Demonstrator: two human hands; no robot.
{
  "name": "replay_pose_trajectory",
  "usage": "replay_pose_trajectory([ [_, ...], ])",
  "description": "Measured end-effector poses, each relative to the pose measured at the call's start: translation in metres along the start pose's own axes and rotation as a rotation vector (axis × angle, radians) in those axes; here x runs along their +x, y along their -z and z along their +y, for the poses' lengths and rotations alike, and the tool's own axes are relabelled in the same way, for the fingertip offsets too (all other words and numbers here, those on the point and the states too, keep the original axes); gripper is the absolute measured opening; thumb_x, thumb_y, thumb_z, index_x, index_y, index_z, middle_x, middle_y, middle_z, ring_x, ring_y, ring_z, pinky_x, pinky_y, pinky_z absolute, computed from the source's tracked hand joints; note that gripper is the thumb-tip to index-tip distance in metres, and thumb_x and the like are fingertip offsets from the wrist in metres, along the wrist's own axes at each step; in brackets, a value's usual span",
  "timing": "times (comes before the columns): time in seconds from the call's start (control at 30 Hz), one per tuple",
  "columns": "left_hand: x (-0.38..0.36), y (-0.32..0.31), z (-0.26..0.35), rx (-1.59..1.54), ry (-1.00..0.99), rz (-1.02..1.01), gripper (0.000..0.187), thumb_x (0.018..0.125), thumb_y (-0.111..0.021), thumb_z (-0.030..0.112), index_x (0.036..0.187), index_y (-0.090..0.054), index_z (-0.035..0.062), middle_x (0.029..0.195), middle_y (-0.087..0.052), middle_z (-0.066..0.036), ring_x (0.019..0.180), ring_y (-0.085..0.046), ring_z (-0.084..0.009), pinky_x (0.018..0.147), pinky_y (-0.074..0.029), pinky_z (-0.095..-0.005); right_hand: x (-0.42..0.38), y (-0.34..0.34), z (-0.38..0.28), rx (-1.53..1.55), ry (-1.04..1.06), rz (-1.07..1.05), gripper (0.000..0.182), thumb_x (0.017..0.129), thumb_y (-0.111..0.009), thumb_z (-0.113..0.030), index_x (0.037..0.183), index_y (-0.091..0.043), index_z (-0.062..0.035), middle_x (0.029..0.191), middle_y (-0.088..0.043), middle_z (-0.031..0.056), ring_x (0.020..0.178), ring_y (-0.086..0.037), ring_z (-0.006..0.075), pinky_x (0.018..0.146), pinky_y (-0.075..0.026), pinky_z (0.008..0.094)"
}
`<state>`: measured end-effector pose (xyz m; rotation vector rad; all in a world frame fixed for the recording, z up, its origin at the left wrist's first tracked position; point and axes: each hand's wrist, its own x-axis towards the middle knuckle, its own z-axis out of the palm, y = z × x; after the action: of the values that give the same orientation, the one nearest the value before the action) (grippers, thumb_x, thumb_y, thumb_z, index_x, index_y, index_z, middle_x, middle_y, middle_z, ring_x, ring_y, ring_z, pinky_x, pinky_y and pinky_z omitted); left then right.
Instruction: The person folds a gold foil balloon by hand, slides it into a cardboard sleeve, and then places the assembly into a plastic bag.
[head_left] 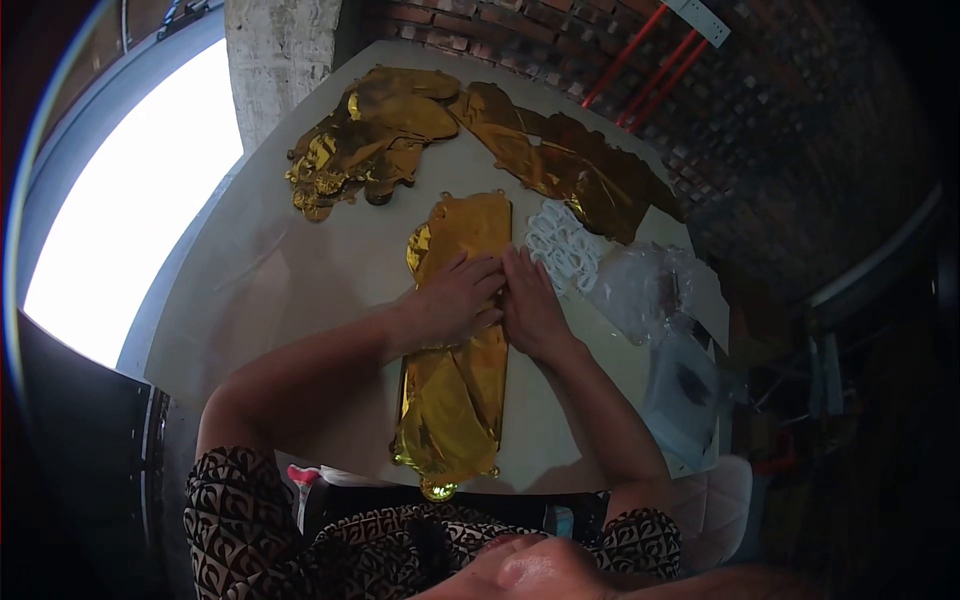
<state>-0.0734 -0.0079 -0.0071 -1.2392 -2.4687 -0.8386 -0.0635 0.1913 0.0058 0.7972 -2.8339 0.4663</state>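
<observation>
A folded gold foil sheet [455, 400] lies lengthwise down the middle of the table, its near end at the front edge. My left hand [455, 300] rests flat across its middle, fingers pointing right and slightly apart. Along the foil's right edge lies my right hand [533, 305], fingers stretched forward, its fingertips close to those of the left. Neither hand is wrapped round anything. Just right of my right hand sits a pile of white cords or strips [565, 245].
More gold foil pieces [400, 120] lie at the back left of the table [250, 290], and another foil pile [590, 165] at the back right. Clear plastic bags [645, 290] and a translucent package [680, 390] are on the right. Behind stands a brick wall.
</observation>
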Motion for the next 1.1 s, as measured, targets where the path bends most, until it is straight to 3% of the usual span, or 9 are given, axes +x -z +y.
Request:
replay_pose_trajectory([
  [0.23,0.001,0.004,0.005,-0.036,-0.033,0.165,0.033,0.085,-0.067,0.017,0.114,-0.055,0.0037,0.127,-0.054,-0.014,0.125,-0.051,-0.0332,0.114,-0.033,-0.0518,0.0,-0.006,0.001,0.04,-0.008,0.006,0.059,0.1,-0.04,-0.016,0.152,-0.022,0.0052,0.155,-0.033,0.0261,0.148,-0.024,0.0409,0.122,-0.013,0.0499],
  [0.37,0.0,0.009,0.008,-0.001,-0.036,0.175,0.029,0.086,-0.066,0.016,0.111,-0.057,0.0037,0.122,-0.057,-0.014,0.122,-0.054,-0.0329,0.113,-0.033,-0.0521,-0.001,-0.006,-0.001,0.039,0.005,0.018,0.056,0.102,-0.039,-0.021,0.151,-0.027,0.004,0.156,-0.032,0.0248,0.148,-0.024,0.0398,0.121,-0.014,0.05],
  [0.57,0.007,0.045,0.002,0.055,0.07,0.265,0.026,0.086,-0.065,0.016,0.107,-0.059,0.0019,0.118,-0.06,-0.016,0.119,-0.056,-0.0316,0.104,-0.043,-0.0441,0.002,0.001,-0.009,-0.003,-0.005,-0.086,0.059,0.103,-0.038,-0.033,0.151,-0.03,0.0014,0.155,-0.032,0.025,0.149,-0.023,0.0383,0.122,-0.013,0.0491],
  [0.63,0.004,0.065,-0.017,0.211,0.523,0.254,0.04,0.089,-0.064,0.032,0.117,-0.061,0.004,0.111,-0.064,-0.015,0.106,-0.062,-0.0329,0.096,-0.047,-0.0425,0.0,-0.001,-0.009,0.003,0.014,-0.083,0.058,0.103,-0.037,-0.034,0.152,-0.031,-0.0024,0.156,-0.031,0.0248,0.149,-0.022,0.0382,0.122,-0.012,0.0493],
  [0.67,-0.001,0.074,-0.027,0.227,0.532,0.253,0.04,0.089,-0.064,0.032,0.117,-0.061,0.004,0.111,-0.064,-0.015,0.106,-0.062,-0.0329,0.096,-0.047,-0.0425,0.0,-0.002,-0.008,-0.003,0.02,-0.069,0.058,0.104,-0.037,-0.036,0.153,-0.032,-0.0061,0.157,-0.029,0.0246,0.149,-0.022,0.038,0.122,-0.012,0.0494],
  [0.73,-0.008,0.085,-0.047,0.061,0.901,0.073,0.051,0.084,-0.069,0.048,0.109,-0.069,0.003,0.104,-0.069,-0.016,0.093,-0.066,-0.0324,0.085,-0.052,-0.0412,0.002,-0.001,-0.007,-0.013,0.032,-0.066,0.056,0.104,-0.036,-0.037,0.153,-0.033,-0.0096,0.158,-0.028,0.0244,0.149,-0.022,0.0379,0.122,-0.012,0.0499],
  [0.87,-0.011,0.086,-0.059,0.096,0.945,-0.159,0.054,0.081,-0.069,0.056,0.097,-0.075,0.0053,0.091,-0.072,-0.014,0.087,-0.068,-0.0325,0.083,-0.053,-0.0397,0.0,-0.005,-0.006,-0.068,0.04,-0.088,0.054,0.103,-0.036,-0.039,0.152,-0.038,-0.0167,0.159,-0.026,0.0238,0.149,-0.021,0.0375,0.121,-0.012,0.0509],
  [0.93,-0.002,0.082,-0.056,0.084,0.986,-0.214,0.056,0.073,-0.077,0.056,0.075,-0.073,0.0002,0.083,-0.071,-0.016,0.082,-0.069,-0.0314,0.076,-0.052,-0.0422,0.0,-0.006,-0.006,-0.07,0.039,-0.086,0.054,0.103,-0.037,-0.041,0.151,-0.039,-0.0169,0.159,-0.026,0.0236,0.15,-0.02,0.0371,0.121,-0.012,0.0509],
  [1.1,0.007,0.077,-0.045,-0.03,0.991,-0.108,0.048,0.07,-0.081,0.048,0.078,-0.074,0.0009,0.075,-0.071,-0.013,0.069,-0.07,-0.0281,0.067,-0.054,-0.0404,0.002,-0.002,-0.009,-0.077,0.008,-0.12,0.056,0.102,-0.039,-0.043,0.152,-0.039,-0.0175,0.159,-0.025,0.0229,0.15,-0.019,0.0359,0.122,-0.011,0.0504],
])
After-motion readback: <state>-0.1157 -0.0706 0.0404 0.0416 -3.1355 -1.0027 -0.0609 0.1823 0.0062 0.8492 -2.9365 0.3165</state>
